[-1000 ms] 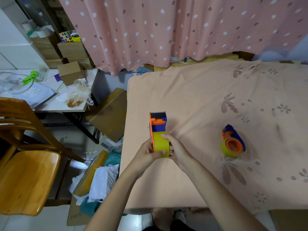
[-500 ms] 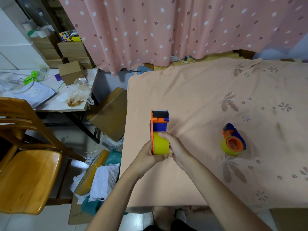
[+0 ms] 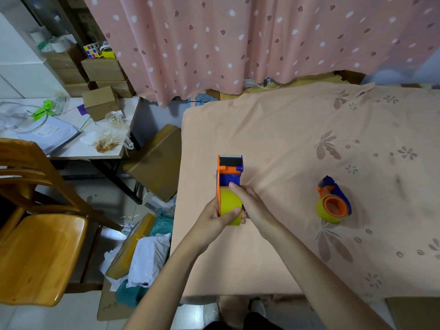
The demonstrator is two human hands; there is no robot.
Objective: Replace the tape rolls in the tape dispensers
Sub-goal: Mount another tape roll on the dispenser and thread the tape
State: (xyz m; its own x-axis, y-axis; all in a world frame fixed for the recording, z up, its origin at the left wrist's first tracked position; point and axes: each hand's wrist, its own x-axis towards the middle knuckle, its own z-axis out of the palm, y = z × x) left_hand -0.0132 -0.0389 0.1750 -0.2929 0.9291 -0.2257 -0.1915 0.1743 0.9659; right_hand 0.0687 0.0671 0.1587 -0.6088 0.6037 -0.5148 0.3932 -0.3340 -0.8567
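- While both hands meet near the front left corner of a table [image 3: 297, 129] draped in peach cloth, they hold an orange and blue tape dispenser [image 3: 229, 173] upright, its cutter end pointing away.
- Left hand [image 3: 214, 219] wraps the yellow tape roll [image 3: 229, 205] from the left, grip closed with the thumb across its near face, likely steadying it.
- Right hand [image 3: 252, 206] closes on the roll's right side, one fingertip touching the blue body, apparently working the roll on its hub.
- Whether the roll is going on or coming off cannot be told.
- Well apart to the right, a second dispenser [image 3: 333, 201] lies on its side, yellow roll mounted, untouched.
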